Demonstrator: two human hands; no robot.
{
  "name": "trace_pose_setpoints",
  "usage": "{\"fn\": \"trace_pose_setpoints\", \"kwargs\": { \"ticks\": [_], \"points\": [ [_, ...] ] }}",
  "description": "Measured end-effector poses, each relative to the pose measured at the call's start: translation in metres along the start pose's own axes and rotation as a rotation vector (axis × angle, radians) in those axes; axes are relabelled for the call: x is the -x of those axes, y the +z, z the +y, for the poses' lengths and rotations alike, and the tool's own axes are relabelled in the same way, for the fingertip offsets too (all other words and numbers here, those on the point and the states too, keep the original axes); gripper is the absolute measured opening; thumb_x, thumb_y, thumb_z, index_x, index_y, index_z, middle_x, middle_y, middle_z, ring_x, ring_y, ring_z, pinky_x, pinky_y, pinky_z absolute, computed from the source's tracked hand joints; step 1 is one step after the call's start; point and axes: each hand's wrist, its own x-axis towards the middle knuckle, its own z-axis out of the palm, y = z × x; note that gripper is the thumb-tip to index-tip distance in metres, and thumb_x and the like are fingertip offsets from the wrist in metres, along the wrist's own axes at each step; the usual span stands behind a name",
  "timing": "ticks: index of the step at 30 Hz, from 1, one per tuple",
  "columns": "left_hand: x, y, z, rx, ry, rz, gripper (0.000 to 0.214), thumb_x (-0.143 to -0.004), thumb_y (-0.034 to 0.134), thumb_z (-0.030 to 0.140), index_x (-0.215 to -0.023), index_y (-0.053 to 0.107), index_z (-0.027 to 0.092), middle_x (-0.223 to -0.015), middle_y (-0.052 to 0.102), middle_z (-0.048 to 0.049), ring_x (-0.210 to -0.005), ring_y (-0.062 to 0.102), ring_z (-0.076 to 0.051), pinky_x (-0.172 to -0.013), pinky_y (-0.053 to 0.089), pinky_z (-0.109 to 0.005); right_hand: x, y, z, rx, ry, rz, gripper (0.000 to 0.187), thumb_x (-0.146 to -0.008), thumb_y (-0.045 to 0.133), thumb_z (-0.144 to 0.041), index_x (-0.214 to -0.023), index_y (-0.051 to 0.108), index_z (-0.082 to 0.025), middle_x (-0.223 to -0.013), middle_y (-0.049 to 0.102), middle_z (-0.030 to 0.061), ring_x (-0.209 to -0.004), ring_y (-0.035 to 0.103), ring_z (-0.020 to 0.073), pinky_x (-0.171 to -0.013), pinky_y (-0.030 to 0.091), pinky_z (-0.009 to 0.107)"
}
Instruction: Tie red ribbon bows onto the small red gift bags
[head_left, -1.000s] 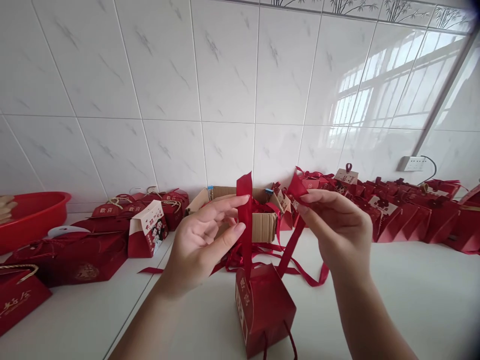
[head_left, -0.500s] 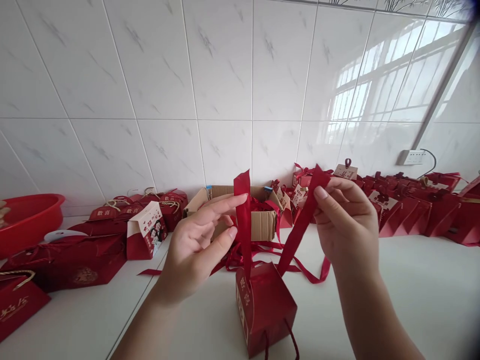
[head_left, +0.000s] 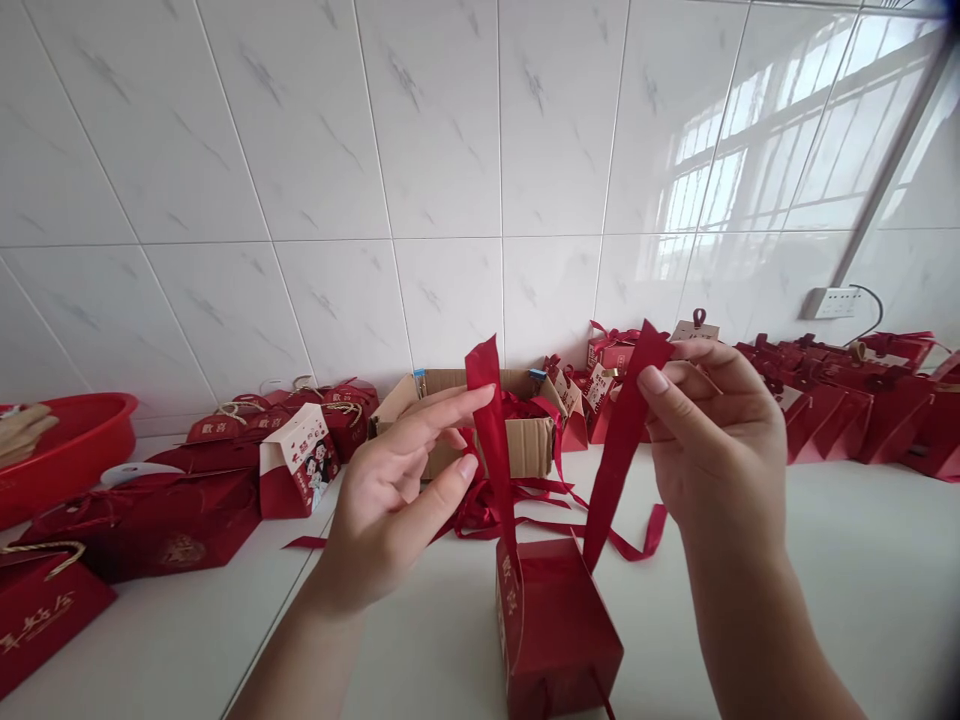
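Note:
A small red gift box (head_left: 562,610) stands on the white table before me, with a wide red ribbon (head_left: 616,470) rising from its top as two upright tails. My right hand (head_left: 712,440) pinches the right tail near its end between thumb and fingers. At the left tail, my left hand (head_left: 409,480) has its index finger stretched across the ribbon and its thumb held apart. That tail stays with the fingers, seemingly caught between index and middle finger, though the grip is partly hidden. Dark red cords hang at the box's near side.
Behind the hands, a cardboard box (head_left: 529,447) holds red ribbon, with loose ribbon (head_left: 480,510) lying before it. Several red gift boxes (head_left: 150,520) stand at left beside a red basin (head_left: 90,450). More finished-looking boxes (head_left: 892,415) line the tiled wall at right.
The gift box has shifted right and slightly down in view. My right hand has moved a little right with its ribbon tail, so the tails spread wider. My left hand stays nearly still.

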Motion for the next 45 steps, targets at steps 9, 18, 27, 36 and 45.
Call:
{"fn": "trace_pose_setpoints", "kwargs": {
  "ticks": [9, 18, 27, 36, 45],
  "points": [
    [0.001, 0.004, -0.001, 0.011, -0.003, 0.075, 0.037, -0.081, 0.065, 0.022, -0.117, 0.067, 0.032, -0.114, 0.067, -0.0020, -0.101, 0.057, -0.020, -0.084, 0.050, -0.027, 0.000, -0.001, -0.001, -0.003, -0.010, -0.004, 0.018, -0.076, 0.073, -0.022, -0.089, 0.062, -0.027, -0.073, 0.058, -0.0030, -0.062, 0.054, 0.0109, -0.059, 0.049, 0.024],
    [-0.001, 0.003, -0.005, -0.005, 0.083, 0.030, 0.037, -0.086, 0.061, 0.022, -0.122, 0.064, 0.032, -0.122, 0.062, -0.0019, -0.093, 0.059, -0.016, -0.085, 0.050, -0.026, -0.001, -0.001, -0.001, -0.034, -0.012, -0.026, 0.018, -0.077, 0.072, -0.018, -0.090, 0.063, -0.026, -0.070, 0.057, -0.0041, -0.057, 0.052, 0.0084, -0.054, 0.047, 0.021],
    [-0.004, 0.003, -0.008, 0.000, 0.101, 0.083, 0.034, -0.086, 0.061, 0.018, -0.118, 0.066, 0.030, -0.114, 0.066, -0.0029, -0.103, 0.060, -0.018, -0.084, 0.053, -0.026, -0.005, -0.003, 0.005, -0.043, -0.048, -0.050, 0.017, -0.077, 0.073, -0.018, -0.091, 0.067, -0.024, -0.072, 0.061, -0.0048, -0.061, 0.057, 0.0063, -0.056, 0.051, 0.017],
    [-0.007, 0.001, -0.007, -0.011, 0.090, 0.166, 0.031, -0.083, 0.065, 0.019, -0.113, 0.069, 0.028, -0.106, 0.071, -0.0032, -0.099, 0.064, -0.018, -0.090, 0.054, -0.031, -0.006, -0.005, 0.009, 0.029, -0.101, -0.065, 0.017, -0.078, 0.073, -0.023, -0.094, 0.067, -0.027, -0.077, 0.066, -0.0039, -0.067, 0.064, 0.0089, -0.060, 0.056, 0.021],
    [-0.008, 0.010, -0.007, 0.010, 0.063, 0.225, 0.030, -0.079, 0.070, 0.017, -0.107, 0.069, 0.028, -0.102, 0.072, 0.0001, -0.084, 0.070, -0.015, -0.080, 0.058, -0.026, -0.004, -0.005, 0.011, 0.025, -0.066, -0.080, 0.010, -0.078, 0.073, -0.026, -0.086, 0.067, -0.026, -0.080, 0.068, -0.0021, -0.077, 0.068, 0.0139, -0.071, 0.058, 0.028]
  ]
}}
